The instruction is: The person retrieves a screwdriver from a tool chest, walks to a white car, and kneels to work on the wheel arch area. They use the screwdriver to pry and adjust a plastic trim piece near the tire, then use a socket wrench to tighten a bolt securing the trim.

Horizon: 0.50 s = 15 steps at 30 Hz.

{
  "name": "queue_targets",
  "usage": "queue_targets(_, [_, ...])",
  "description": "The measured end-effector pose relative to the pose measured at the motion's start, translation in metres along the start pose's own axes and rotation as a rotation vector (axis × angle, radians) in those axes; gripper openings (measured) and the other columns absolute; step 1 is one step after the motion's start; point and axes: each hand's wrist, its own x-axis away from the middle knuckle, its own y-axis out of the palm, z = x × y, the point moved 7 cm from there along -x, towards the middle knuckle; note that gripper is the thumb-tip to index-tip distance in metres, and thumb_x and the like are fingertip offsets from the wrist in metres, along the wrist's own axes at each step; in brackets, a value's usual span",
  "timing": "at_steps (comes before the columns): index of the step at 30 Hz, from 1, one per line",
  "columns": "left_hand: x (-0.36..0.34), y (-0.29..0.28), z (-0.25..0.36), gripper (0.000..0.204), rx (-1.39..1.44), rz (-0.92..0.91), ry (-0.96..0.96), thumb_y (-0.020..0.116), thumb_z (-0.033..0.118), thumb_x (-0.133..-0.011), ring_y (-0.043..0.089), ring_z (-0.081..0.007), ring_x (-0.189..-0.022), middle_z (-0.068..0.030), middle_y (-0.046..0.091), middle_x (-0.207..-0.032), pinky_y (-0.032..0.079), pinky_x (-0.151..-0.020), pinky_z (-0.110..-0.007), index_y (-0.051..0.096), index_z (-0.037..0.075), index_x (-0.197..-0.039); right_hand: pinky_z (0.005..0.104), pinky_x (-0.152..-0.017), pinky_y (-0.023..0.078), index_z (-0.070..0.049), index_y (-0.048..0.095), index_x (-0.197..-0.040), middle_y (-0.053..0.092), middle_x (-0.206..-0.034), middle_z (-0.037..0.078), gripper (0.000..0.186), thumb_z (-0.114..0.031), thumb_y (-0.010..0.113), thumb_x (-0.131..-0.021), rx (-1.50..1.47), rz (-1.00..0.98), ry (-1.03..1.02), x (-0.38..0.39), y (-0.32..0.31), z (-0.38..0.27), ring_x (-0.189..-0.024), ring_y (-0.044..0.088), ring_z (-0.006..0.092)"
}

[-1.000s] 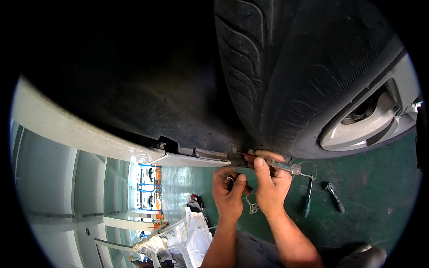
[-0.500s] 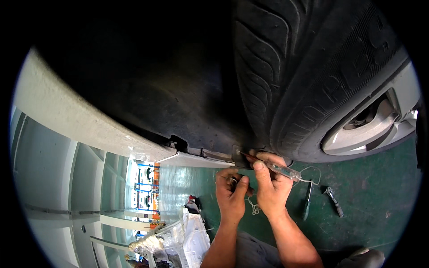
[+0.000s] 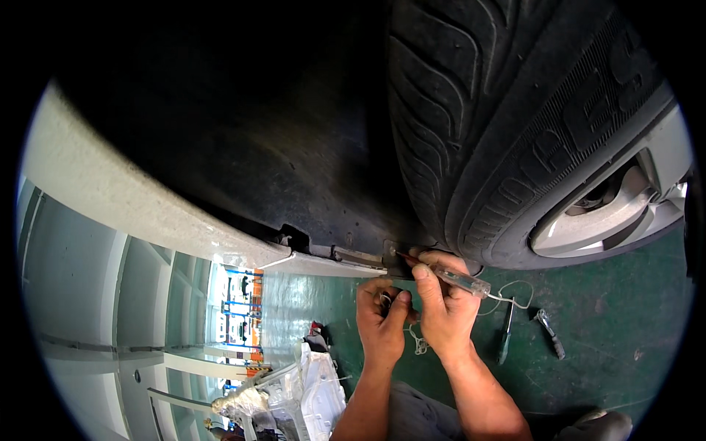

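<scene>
My right hand is closed round a probe-type test light with a clear handle and a reddish front end. Its thin tip points left at the lower edge of the dark wheel-arch liner, close under the tyre; whether it touches cannot be made out. A pale wire loops from the handle's rear, with a coil hanging between my wrists. Just left of it, my left hand is curled below the edge of the light-coloured body panel, round a small dark object that I cannot make out.
On the green floor at right lie a screwdriver and a ratchet-like metal tool. The alloy wheel fills the right side. A pale, partly wrapped car part stands at lower left. My shoe shows at lower right.
The view has shifted slightly, and the tyre looks a little larger. The wire loop behind the test light has swung slightly right. Both hands keep nearly the same place and grip.
</scene>
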Motion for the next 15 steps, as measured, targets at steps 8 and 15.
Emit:
queue_targets(8, [-0.003, -0.006, 0.002, 0.026, -0.158, 0.056, 0.039, 0.062, 0.0, -0.091, 0.05, -0.0058, -0.068, -0.0037, 0.059, -0.086, 0.042, -0.061, -0.021, 0.052, 0.0, -0.115, 0.0302, -0.056, 0.05, 0.003, 0.067, -0.091, 0.067, -0.077, 0.012, 0.008, -0.004, 0.071, -0.088, 0.366, -0.1, -0.274, -0.02, 0.019, -0.05, -0.061, 0.065, 0.0189])
queue_targets(15, [-0.001, -0.005, 0.0, 0.024, -0.088, 0.084, -0.02, 0.062, -0.001, -0.091, 0.052, -0.0069, -0.068, -0.0031, 0.057, -0.085, 0.044, -0.058, -0.022, 0.053, 0.0, -0.112, 0.0317, -0.06, 0.052, 0.002, 0.068, -0.093, 0.07, -0.085, 0.013, 0.012, -0.009, 0.071, -0.089, 0.109, 0.082, -0.02, -0.001, 0.008, -0.005, -0.067, 0.068, 0.021])
